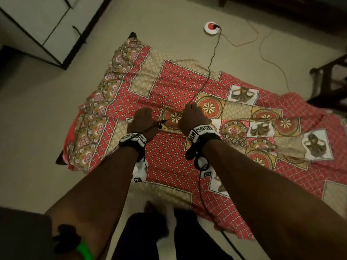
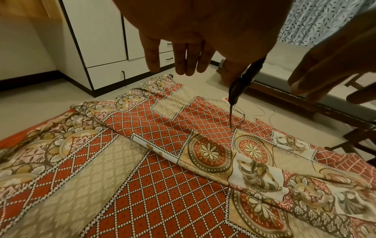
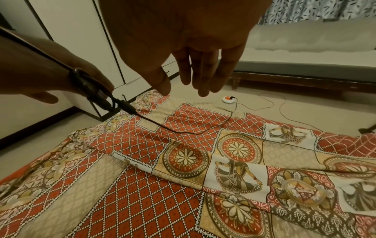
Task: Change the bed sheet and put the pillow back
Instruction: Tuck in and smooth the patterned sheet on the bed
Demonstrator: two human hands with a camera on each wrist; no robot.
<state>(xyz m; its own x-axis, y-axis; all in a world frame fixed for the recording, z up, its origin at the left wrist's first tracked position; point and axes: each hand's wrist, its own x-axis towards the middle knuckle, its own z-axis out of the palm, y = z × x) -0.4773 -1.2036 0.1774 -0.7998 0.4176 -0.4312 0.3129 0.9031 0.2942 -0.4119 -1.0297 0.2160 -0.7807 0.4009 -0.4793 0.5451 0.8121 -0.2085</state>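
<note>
A red and beige patterned bed sheet (image 1: 178, 87) lies spread and creased on the floor, seen closer in the left wrist view (image 2: 162, 185) and right wrist view (image 3: 142, 193). My left hand (image 1: 143, 119) hovers above its middle, fingers (image 2: 189, 64) straight and pointing down, holding nothing. My right hand (image 1: 191, 117) hangs beside it, fingers (image 3: 199, 80) loose and empty. A thin black cable (image 3: 158, 125) with a plug hangs past my left thumb (image 2: 231, 72) and trails over the sheet. No pillow is in view.
The cable runs to a round white and red device (image 1: 211, 28) on the floor beyond the sheet. A white wardrobe (image 1: 43, 25) stands at far left. A bare grey mattress (image 3: 305, 56) on a dark wooden frame lies behind. Dark wooden furniture (image 1: 330, 81) is at right.
</note>
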